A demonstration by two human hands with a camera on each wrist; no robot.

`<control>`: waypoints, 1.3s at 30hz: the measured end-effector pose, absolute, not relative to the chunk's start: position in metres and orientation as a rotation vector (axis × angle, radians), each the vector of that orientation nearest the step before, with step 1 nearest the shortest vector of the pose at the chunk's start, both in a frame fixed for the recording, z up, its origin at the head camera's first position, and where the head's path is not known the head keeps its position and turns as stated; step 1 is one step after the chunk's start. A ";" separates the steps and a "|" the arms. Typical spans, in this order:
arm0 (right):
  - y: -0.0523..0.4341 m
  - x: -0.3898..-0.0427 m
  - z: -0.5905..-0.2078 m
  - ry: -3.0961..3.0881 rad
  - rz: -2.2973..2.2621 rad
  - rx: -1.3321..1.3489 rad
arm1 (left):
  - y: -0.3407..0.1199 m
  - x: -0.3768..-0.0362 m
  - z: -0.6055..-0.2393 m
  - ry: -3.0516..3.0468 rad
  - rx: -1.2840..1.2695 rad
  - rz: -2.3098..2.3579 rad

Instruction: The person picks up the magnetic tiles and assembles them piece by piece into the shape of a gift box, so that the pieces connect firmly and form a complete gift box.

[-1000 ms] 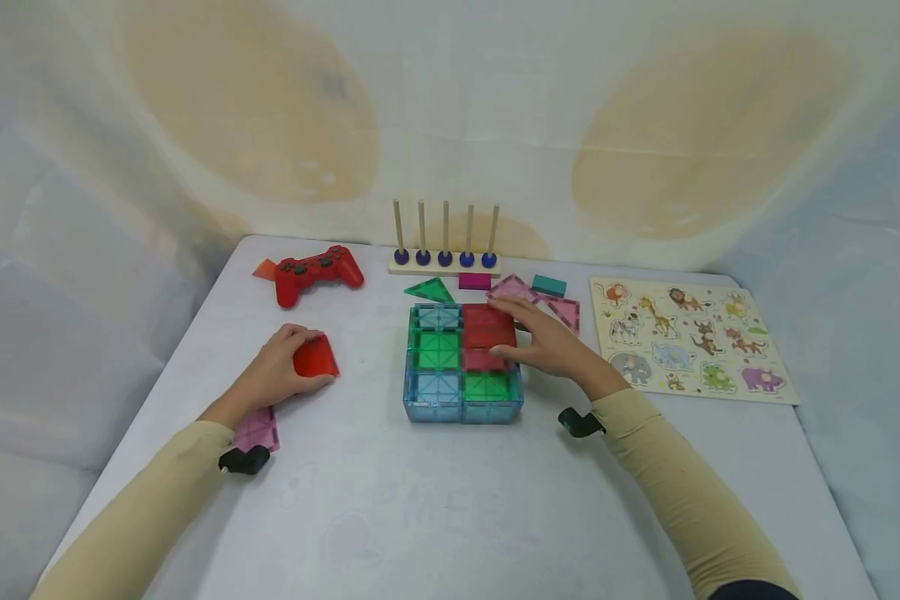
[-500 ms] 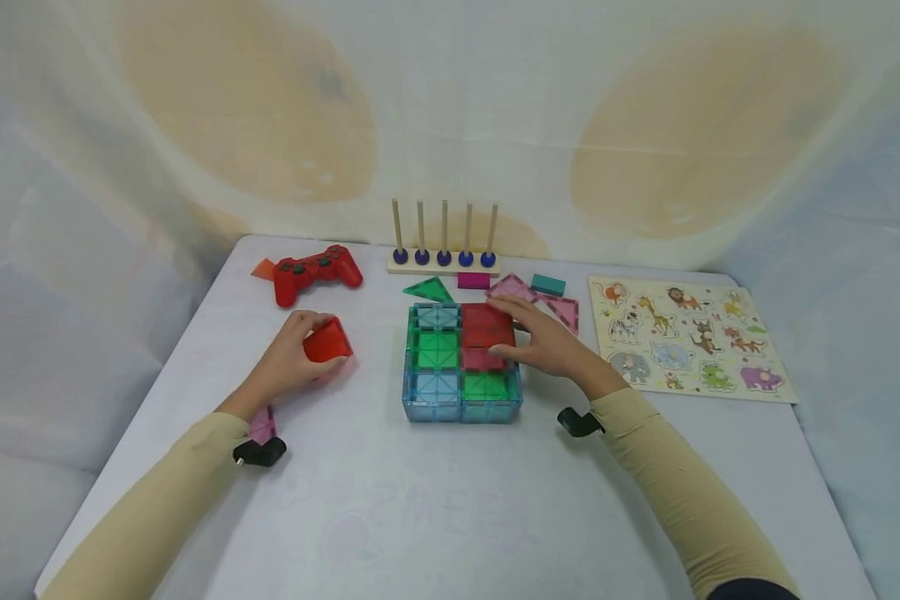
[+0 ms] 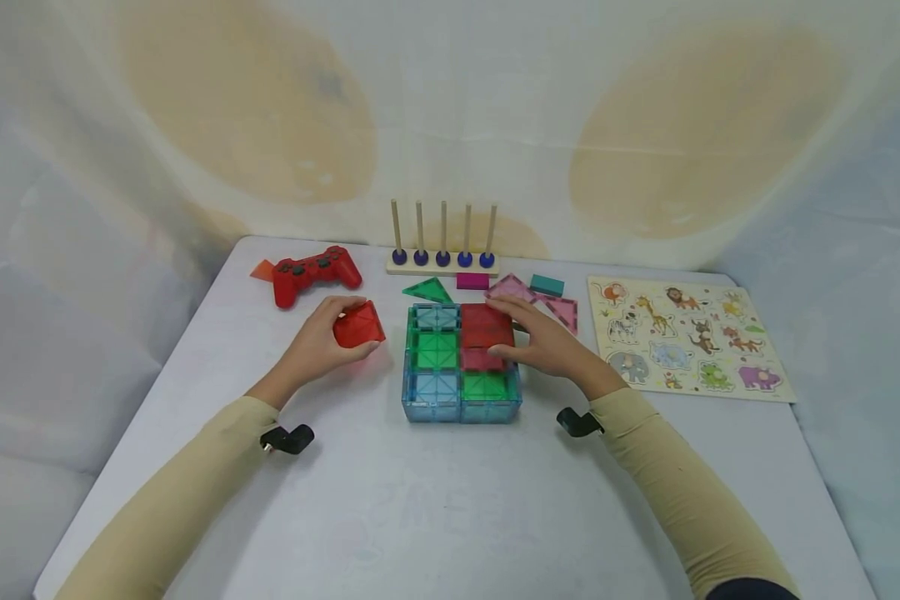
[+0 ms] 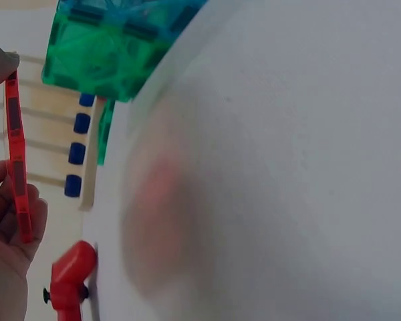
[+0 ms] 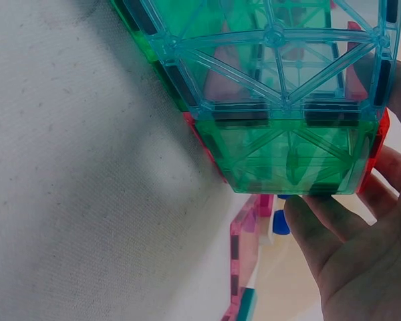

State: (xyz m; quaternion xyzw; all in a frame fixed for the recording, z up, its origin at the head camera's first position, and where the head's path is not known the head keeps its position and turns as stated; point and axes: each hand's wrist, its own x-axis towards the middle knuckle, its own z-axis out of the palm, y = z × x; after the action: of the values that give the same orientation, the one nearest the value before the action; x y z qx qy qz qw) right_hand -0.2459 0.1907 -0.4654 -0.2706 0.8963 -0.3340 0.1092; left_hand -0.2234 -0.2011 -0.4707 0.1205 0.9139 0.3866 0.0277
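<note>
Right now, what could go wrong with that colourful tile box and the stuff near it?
The red tile in the left hand could slip and fall, as it is held in the air by its edges. The tile box might shift or come apart if the right hand on its top pushes too hard. The left hand might also bump the game controller just beyond it.

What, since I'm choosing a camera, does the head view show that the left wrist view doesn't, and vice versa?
Head view only: pale rectangular animal-puzzle board, right hand. Left wrist view only: red translucent square tile seen edge-on. Both: that tile, left hand, red plastic game controller, multicoloured translucent tile block, wooden peg rack with blue beads.
</note>
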 end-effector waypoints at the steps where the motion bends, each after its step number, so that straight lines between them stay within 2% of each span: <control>1: 0.191 -0.246 -0.465 2.635 -0.982 -0.797 | -0.198 -0.224 -0.469 2.823 0.384 1.199; 11: 0.192 -0.248 -0.467 2.639 -0.976 -0.817 | -0.164 -0.238 -0.455 2.811 0.647 1.179; 19: 0.193 -0.248 -0.466 2.635 -0.984 -0.818 | -0.131 -0.250 -0.448 2.828 0.797 0.894; 39: 0.191 -0.247 -0.465 2.636 -0.996 -0.822 | -0.096 -0.259 -0.446 2.758 0.904 0.747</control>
State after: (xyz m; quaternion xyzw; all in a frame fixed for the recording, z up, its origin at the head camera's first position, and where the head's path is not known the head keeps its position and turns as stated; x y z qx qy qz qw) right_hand -0.2468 0.1909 -0.4651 -0.2785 0.8933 -0.3375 0.1029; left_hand -0.2588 -0.0961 -0.4456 0.3007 0.9179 0.2486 0.0723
